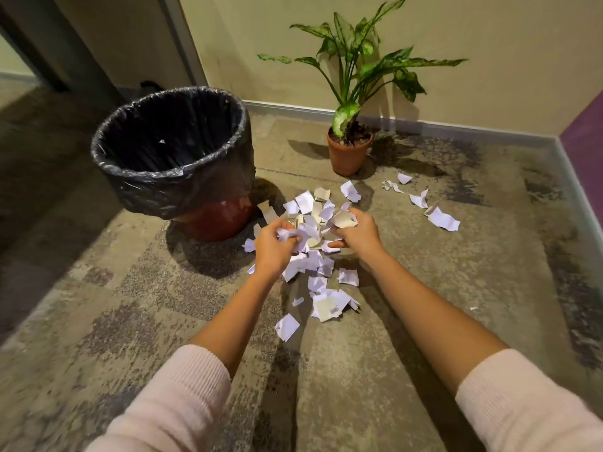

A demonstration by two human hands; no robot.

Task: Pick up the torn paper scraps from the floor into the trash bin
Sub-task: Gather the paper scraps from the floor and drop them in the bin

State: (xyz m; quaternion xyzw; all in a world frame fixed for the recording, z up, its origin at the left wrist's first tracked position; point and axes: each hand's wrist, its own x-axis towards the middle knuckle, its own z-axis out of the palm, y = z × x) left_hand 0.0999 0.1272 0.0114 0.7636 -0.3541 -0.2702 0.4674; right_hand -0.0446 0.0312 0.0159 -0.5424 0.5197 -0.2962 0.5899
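Observation:
Torn white paper scraps (pixel 321 282) lie in a heap on the carpet at the middle of the view, with a few strays (pixel 443 219) to the right. My left hand (pixel 272 247) is closed around a bunch of scraps on the heap's left side. On the heap's right side, my right hand (pixel 357 231) grips more scraps. The trash bin (pixel 182 187), red with a black plastic liner, stands open just left of the heap and beyond my left hand.
A potted plant (pixel 350 151) in a terracotta pot stands against the back wall, right of the bin. Walls and skirting close the corner behind and to the right. A dark door frame (pixel 62 57) rises at the far left.

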